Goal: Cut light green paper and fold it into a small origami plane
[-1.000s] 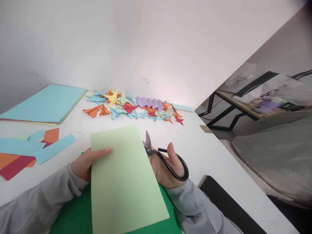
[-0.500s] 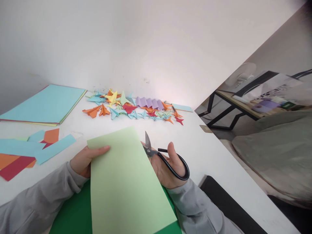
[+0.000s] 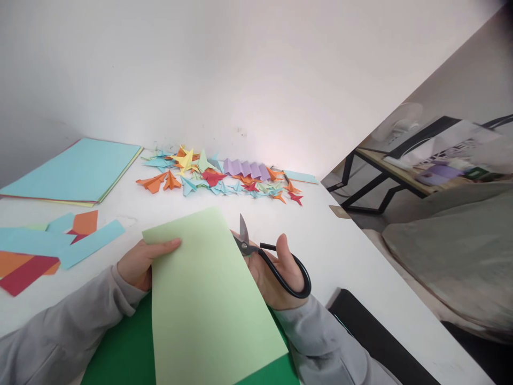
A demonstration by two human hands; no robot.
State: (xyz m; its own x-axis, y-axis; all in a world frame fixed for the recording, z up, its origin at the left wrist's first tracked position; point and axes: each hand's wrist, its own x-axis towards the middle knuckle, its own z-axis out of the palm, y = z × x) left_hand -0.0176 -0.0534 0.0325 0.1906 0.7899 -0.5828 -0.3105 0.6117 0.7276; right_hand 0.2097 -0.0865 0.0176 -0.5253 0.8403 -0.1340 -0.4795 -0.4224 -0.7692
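A light green paper sheet (image 3: pixel 208 299) is held up over a dark green sheet (image 3: pixel 116 355) at the white table's near edge. My left hand (image 3: pixel 138 263) pinches the light green sheet's left edge, thumb lying on top. My right hand (image 3: pixel 274 275) grips black-handled scissors (image 3: pixel 272 256) just beyond the sheet's right edge. Their short blades point away from me and are nearly closed. Part of my right hand's fingers are hidden behind the paper.
Several small folded paper shapes (image 3: pixel 218 179) lie in a row near the wall. A stack of coloured sheets (image 3: pixel 76 171) sits at the far left. Cut paper strips (image 3: pixel 48 246) lie on the left. A black object (image 3: pixel 372 337) is at the right edge.
The light green sheet has turned slightly, its far corner swinging left and its near right corner shifting right. Both hands have stayed almost in place.
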